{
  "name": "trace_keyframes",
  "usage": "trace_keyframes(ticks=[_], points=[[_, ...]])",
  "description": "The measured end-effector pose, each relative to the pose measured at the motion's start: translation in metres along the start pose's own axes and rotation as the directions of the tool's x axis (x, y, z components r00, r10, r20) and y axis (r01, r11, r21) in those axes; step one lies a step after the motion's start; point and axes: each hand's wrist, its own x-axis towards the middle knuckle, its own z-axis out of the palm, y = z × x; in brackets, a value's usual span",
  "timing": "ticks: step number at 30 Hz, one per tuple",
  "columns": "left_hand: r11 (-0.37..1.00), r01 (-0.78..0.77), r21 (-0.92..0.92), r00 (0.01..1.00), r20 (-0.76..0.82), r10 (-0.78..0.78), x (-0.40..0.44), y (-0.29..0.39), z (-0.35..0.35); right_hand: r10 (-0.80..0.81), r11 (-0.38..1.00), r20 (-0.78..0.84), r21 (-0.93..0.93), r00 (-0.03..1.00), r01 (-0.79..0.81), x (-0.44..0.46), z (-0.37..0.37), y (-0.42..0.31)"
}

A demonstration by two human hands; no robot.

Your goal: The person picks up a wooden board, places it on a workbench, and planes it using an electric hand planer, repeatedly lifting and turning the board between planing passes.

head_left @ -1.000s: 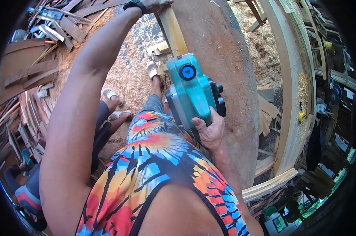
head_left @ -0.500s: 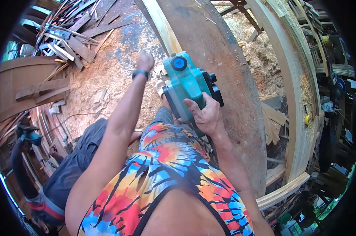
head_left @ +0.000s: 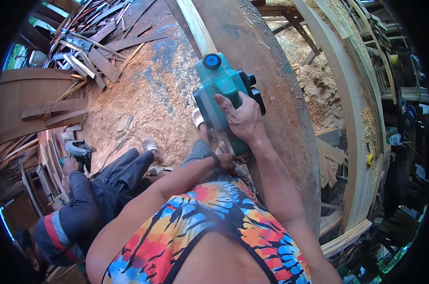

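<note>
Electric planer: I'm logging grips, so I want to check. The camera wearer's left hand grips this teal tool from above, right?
Wrong hand: the head view shows the right hand gripping the teal electric planer from above.

Soft, even light brightens the floor (head_left: 143,94), while fisheye distortion bows the edges and corners fall black.
</note>
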Motion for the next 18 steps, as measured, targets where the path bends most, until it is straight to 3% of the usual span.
trace_keyframes(ticks=[1, 2, 5, 6, 8, 10, 13, 14, 17, 18], points=[[0.997, 0.059, 0.047, 0.997, 0.054, -0.061, -0.003, 0.005, -0.005, 0.013, 1.0, 0.007, 0.011, 1.0, -0.013, 0.004, 0.001, -0.002], [0.95, 0.25, 0.186, 0.953, 0.128, -0.276, -0.005, 0.037, -0.031, 0.025, 0.999, 0.013, 0.024, 1.0, -0.025, 0.009, 0.001, -0.005], [0.954, 0.264, 0.14, 0.965, -0.048, -0.259, -0.012, -0.029, -0.023, -0.006, 0.999, -0.025, 0.035, 1.0, 0.007, 0.022, 0.006, -0.006], [0.971, 0.218, -0.1, 0.966, -0.122, -0.23, -0.019, -0.065, -0.017, -0.025, 0.999, -0.048, 0.033, 0.999, 0.027, 0.026, 0.008, -0.005], [0.929, 0.318, 0.19, 0.927, -0.266, -0.263, -0.033, -0.079, -0.033, -0.036, 0.999, -0.049, 0.03, 0.998, 0.038, 0.033, 0.009, -0.008], [0.816, 0.481, 0.32, 0.874, -0.095, -0.477, -0.042, -0.046, -0.072, -0.034, 0.999, -0.049, 0.02, 0.998, 0.035, 0.039, 0.009, -0.008], [0.833, 0.537, -0.133, 0.774, -0.314, -0.549, -0.058, -0.064, -0.083, -0.02, 1.0, -0.037, 0.012, 0.999, 0.021, 0.053, 0.012, -0.012], [0.836, 0.525, -0.161, 0.76, -0.354, -0.545, -0.067, -0.04, -0.102, -0.013, 1.0, -0.027, 0.022, 1.0, 0.013, 0.057, 0.012, -0.015], [0.807, 0.526, -0.267, 0.562, -0.604, -0.566, -0.066, -0.036, -0.117, -0.015, 1.0, -0.023, 0.022, 1.0, 0.015, 0.073, 0.014, -0.019], [0.791, 0.574, -0.212, 0.531, -0.638, -0.557, -0.068, -0.027, -0.126, -0.019, 1.0, -0.025, 0.018, 1.0, 0.019, 0.078, 0.016, -0.02]])
